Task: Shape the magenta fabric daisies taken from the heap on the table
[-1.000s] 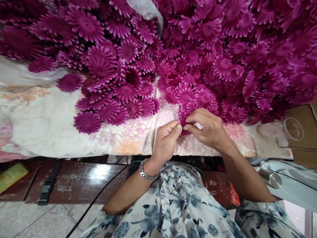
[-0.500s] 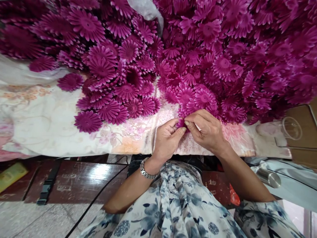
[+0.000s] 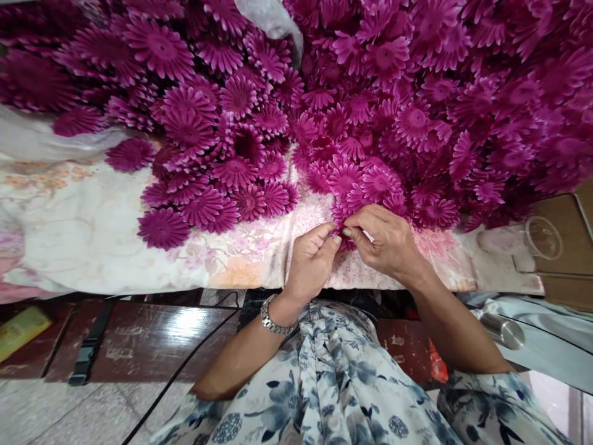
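Both my hands meet over the near edge of the table, fingertips pinched around a small purple petal flower (image 3: 346, 242) that they mostly cover. My left hand (image 3: 311, 259), with a metal watch at the wrist, grips it between thumb and forefinger. From the other side my right hand (image 3: 380, 238) pinches at the same flower. Just beyond the fingers spreads a large heap of loose purple artificial flowers (image 3: 412, 123). To the left, stacked flowers of the same kind (image 3: 204, 207) rest on the cloth.
A floral tablecloth (image 3: 92, 247) covers the table. On the right are a clear plastic cup (image 3: 543, 237) and a cardboard box (image 3: 567, 238). A metal cylinder (image 3: 507, 331) lies below them. Clear plastic wrap (image 3: 60, 139) lies at the left. A dark bench (image 3: 139, 340) stands below the table edge.
The fingertips of both hands have shifted slightly over the small flower, and less of it shows between them. The heaps have stayed as they were.
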A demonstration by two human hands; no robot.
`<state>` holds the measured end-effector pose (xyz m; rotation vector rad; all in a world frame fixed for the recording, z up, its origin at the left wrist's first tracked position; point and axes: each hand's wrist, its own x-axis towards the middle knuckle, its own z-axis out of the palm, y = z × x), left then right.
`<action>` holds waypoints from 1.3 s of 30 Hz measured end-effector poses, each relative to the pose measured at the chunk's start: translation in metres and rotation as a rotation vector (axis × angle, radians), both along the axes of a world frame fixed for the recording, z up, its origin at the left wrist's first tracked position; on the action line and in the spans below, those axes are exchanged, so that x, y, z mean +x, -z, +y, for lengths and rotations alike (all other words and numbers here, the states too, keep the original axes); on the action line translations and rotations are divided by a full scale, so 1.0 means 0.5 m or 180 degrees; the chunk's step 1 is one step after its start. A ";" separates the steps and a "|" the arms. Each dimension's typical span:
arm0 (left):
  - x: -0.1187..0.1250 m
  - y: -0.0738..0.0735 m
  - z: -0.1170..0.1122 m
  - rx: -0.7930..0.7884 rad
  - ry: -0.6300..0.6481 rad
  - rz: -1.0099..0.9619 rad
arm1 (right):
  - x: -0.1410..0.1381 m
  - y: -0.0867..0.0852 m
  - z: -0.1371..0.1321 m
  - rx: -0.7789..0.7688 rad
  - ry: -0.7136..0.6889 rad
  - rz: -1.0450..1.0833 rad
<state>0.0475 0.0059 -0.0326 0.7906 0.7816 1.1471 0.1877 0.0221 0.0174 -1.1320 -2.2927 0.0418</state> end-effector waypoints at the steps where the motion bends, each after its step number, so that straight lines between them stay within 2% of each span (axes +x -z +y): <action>1: 0.000 0.003 -0.001 -0.0045 -0.0005 -0.0006 | -0.002 0.002 -0.001 0.0034 0.0047 -0.0017; 5: 0.001 0.003 -0.002 -0.0255 -0.0231 0.0005 | 0.012 0.004 0.005 0.0451 0.0399 0.0034; 8: 0.001 -0.004 0.000 -0.0325 -0.0264 -0.0137 | 0.039 -0.007 0.021 0.0938 0.1047 -0.0157; 11: 0.001 -0.010 0.001 -0.0313 -0.0148 -0.0194 | 0.055 -0.023 0.030 0.0934 0.1523 -0.0415; 13: 0.000 -0.011 0.002 -0.0278 -0.0206 -0.0115 | 0.051 -0.028 0.025 0.0811 0.1331 -0.0352; 17: -0.002 -0.011 0.004 -0.0378 -0.0230 -0.0130 | 0.024 -0.014 0.009 0.0049 0.0228 -0.0130; 19: -0.002 -0.011 0.003 -0.0443 -0.0231 -0.0169 | 0.014 -0.005 0.005 -0.0192 0.0028 -0.0076; 23: 0.004 -0.007 0.000 -0.0439 -0.0281 -0.0129 | 0.005 -0.002 0.003 -0.0126 0.0019 0.0079; 27: 0.004 0.002 -0.004 -0.0116 -0.0403 0.0150 | 0.007 -0.006 0.002 -0.0046 0.0218 0.0118; 29: 0.002 0.005 -0.004 0.0000 -0.0347 0.0234 | 0.019 -0.008 0.006 0.0246 0.0547 0.0139; 32: 0.000 0.005 -0.003 0.0077 -0.0292 0.0240 | 0.047 -0.014 0.018 0.0788 0.1308 0.0025; 34: -0.001 0.003 -0.002 0.0081 -0.0277 0.0215 | 0.059 -0.019 0.021 0.0758 0.1590 -0.0104; 36: 0.000 0.001 -0.001 0.0055 -0.0268 0.0204 | 0.058 -0.023 0.017 0.0598 0.1487 -0.0105; 39: 0.000 -0.003 0.000 0.0016 -0.0237 0.0260 | 0.037 -0.021 0.002 0.0297 0.0783 0.0017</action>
